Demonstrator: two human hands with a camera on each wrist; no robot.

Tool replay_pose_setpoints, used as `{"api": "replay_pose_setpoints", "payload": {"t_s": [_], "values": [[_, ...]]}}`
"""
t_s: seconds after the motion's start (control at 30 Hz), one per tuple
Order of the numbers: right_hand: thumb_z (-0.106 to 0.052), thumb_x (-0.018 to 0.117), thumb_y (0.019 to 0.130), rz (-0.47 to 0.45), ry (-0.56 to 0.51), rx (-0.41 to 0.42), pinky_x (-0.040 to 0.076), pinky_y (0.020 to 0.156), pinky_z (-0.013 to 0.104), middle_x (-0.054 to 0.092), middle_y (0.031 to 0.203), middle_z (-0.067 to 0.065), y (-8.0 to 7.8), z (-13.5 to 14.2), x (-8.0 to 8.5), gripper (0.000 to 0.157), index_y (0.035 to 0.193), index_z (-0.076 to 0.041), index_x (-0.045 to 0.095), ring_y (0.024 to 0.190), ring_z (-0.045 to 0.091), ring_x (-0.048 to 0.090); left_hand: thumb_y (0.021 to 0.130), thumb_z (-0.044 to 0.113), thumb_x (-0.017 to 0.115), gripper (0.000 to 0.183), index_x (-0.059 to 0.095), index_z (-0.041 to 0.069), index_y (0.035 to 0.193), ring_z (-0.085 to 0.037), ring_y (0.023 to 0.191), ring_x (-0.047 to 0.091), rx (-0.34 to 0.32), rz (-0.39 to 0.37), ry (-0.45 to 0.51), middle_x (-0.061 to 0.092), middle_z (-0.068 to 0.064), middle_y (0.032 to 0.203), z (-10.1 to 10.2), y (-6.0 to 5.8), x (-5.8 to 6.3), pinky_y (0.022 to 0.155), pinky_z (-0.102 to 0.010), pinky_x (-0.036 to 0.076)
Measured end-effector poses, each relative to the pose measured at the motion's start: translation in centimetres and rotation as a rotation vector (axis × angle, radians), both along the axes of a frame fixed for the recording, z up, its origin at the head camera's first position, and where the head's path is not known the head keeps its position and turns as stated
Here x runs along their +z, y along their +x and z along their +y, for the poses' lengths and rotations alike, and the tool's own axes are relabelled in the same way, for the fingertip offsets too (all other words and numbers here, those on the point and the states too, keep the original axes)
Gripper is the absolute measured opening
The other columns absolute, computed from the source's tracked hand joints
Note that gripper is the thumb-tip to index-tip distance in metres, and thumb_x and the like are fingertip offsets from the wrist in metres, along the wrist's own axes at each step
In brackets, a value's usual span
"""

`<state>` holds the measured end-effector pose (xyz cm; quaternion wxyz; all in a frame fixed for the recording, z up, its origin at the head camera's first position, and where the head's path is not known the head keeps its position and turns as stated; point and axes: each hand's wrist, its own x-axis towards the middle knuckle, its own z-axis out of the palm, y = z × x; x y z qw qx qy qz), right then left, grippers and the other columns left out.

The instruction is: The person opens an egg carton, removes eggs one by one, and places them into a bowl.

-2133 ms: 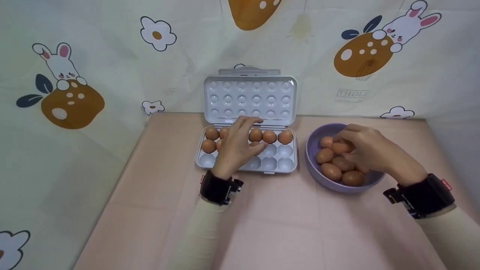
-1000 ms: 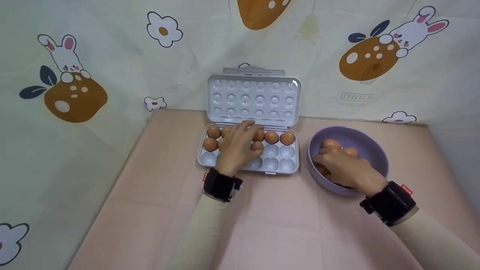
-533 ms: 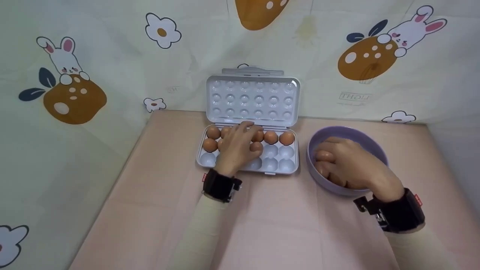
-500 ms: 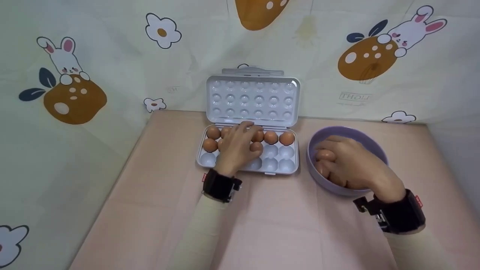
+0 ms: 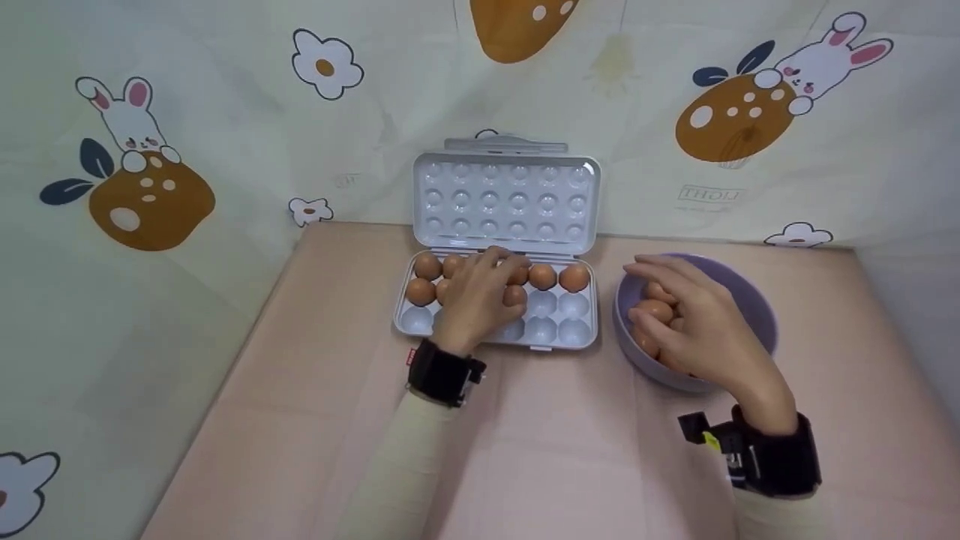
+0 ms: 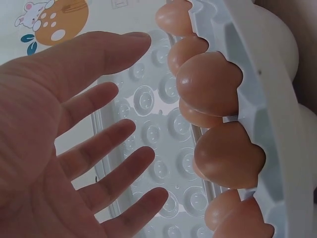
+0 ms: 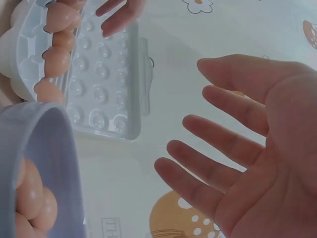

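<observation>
A pale plastic egg box (image 5: 574, 330) stands unlidded at the back of the table, its dimpled lid (image 5: 506, 201) tipped up against the wall. Brown eggs (image 5: 574, 278) fill the far row and part of the middle one; the visible near-row cups hold none. Over the box's left half hovers my left hand (image 5: 474, 304), fingers spread and empty in the left wrist view, hiding some eggs. Its thumb is close to a middle-row egg (image 5: 514, 295). To the right, my right hand (image 5: 705, 330) is held over a purple bowl (image 5: 754, 311), palm empty, above several more eggs (image 5: 654, 310).
A pink cloth (image 5: 525, 450) covers the table. The patterned wall sheet (image 5: 225, 112) rises right behind the egg box, and another side of it runs along the left. The bowl's rim is a short gap away from the box's right side.
My right hand, earlier reaching among the eggs in the bowl and gripping one, has risen with its fingers spread. Eggs in the bowl have shifted. My left hand has stayed nearly still.
</observation>
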<state>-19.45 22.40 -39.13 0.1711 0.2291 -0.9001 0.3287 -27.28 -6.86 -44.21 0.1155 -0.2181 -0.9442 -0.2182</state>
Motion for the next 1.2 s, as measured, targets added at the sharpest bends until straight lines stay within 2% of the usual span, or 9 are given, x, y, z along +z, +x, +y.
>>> {"api": "replay_pose_setpoints", "payload": {"t_s": [0.2, 0.47, 0.53, 0.6, 0.67, 0.73, 0.87, 1.03, 1.2], "values": [[-0.002, 0.08, 0.088, -0.019, -0.004, -0.005, 0.039, 0.107, 0.013, 0.062, 0.148, 0.008, -0.1, 0.0, -0.4, 0.053, 0.139, -0.01, 0.069, 0.133, 0.028, 0.061, 0.084, 0.013, 0.085, 0.051, 0.072, 0.019, 0.133, -0.028, 0.119, 0.063, -0.016, -0.001, 0.003, 0.067, -0.003, 0.126, 0.0, 0.1, -0.1, 0.104, -0.045, 0.045], [-0.005, 0.081, 0.089, -0.076, 0.026, -0.004, 0.046, 0.101, 0.017, 0.057, 0.154, 0.01, 0.0, 0.0, -0.5, 0.057, 0.144, -0.011, 0.065, 0.13, 0.027, 0.063, 0.081, 0.013, 0.091, 0.049, 0.075, 0.018, 0.127, -0.026, 0.126, 0.059, -0.027, -0.074, 0.012, 0.067, -0.003, 0.132, 0.1, 0.0, 0.0, 0.105, -0.045, 0.049], [-0.006, 0.081, 0.09, -0.093, 0.034, -0.004, 0.05, 0.102, 0.025, 0.055, 0.156, 0.01, 0.0, 0.0, -0.6, 0.059, 0.146, -0.012, 0.063, 0.131, 0.028, 0.062, 0.081, 0.014, 0.091, 0.049, 0.075, 0.018, 0.127, -0.026, 0.128, 0.059, -0.029, -0.084, -0.002, 0.067, -0.004, 0.133, 0.2, -0.1, 0.0, 0.106, -0.045, 0.049], [-0.007, 0.081, 0.09, -0.114, 0.04, -0.002, 0.052, 0.107, 0.039, 0.053, 0.158, 0.01, 0.1, -0.2, -0.7, 0.061, 0.148, -0.013, 0.062, 0.136, 0.03, 0.058, 0.082, 0.014, 0.091, 0.05, 0.074, 0.019, 0.128, -0.026, 0.128, 0.059, -0.029, -0.095, -0.026, 0.067, -0.004, 0.134, 0.3, -0.1, 0.0, 0.106, -0.046, 0.049], [-0.01, 0.081, 0.091, -0.142, 0.04, 0.001, 0.046, 0.111, 0.057, 0.05, 0.16, 0.009, 0.1, -0.4, -0.9, 0.063, 0.15, -0.016, 0.06, 0.141, 0.032, 0.054, 0.082, 0.013, 0.091, 0.046, 0.075, 0.018, 0.124, -0.027, 0.126, 0.058, -0.033, -0.099, -0.058, 0.067, -0.004, 0.133, 0.4, -0.2, 0.0, 0.105, -0.045, 0.049], [-0.012, 0.081, 0.092, -0.163, 0.038, 0.014, 0.041, 0.115, 0.062, 0.048, 0.162, 0.007, 0.1, -0.7, -1.0, 0.063, 0.151, -0.017, 0.059, 0.146, 0.033, 0.05, 0.082, 0.012, 0.091, 0.041, 0.075, 0.017, 0.119, -0.028, 0.122, 0.057, -0.048, -0.092, -0.097, 0.068, -0.004, 0.129, 0.5, -0.3, -0.1, 0.102, -0.045, 0.05], [-0.011, 0.082, 0.092, -0.174, 0.03, 0.049, 0.038, 0.118, 0.059, 0.047, 0.163, 0.008, 0.0, -1.2, -1.3, 0.064, 0.152, -0.018, 0.059, 0.147, 0.033, 0.047, 0.081, 0.009, 0.09, 0.031, 0.074, 0.014, 0.106, -0.031, 0.109, 0.055, -0.085, -0.066, -0.174, 0.066, -0.004, 0.114, 0.6, -0.5, -0.2, 0.091, -0.043, 0.048], [-0.011, 0.083, 0.092, -0.166, 0.026, 0.058, 0.04, 0.118, 0.056, 0.047, 0.163, 0.009, 0.1, -1.2, -1.4, 0.064, 0.152, -0.019, 0.059, 0.147, 0.034, 0.047, 0.081, 0.006, 0.085, 0.028, 0.076, 0.018, 0.105, -0.031, 0.094, 0.051, -0.126, -0.036, -0.243, 0.06, -0.002, 0.097, 1.0, -0.8, -0.4, 0.084, -0.042, 0.042], [-0.011, 0.082, 0.092, -0.176, 0.025, 0.059, 0.04, 0.117, 0.057, 0.046, 0.164, 0.008, 0.0, -1.2, -1.3, 0.063, 0.151, -0.02, 0.06, 0.148, 0.035, 0.046, 0.081, 0.004, 0.085, 0.035, 0.077, 0.021, 0.11, -0.031, 0.095, 0.051, -0.142, -0.034, -0.272, 0.059, -0.003, 0.097, 1.2, -1.2, -0.7, 0.084, -0.043, 0.042]]}}
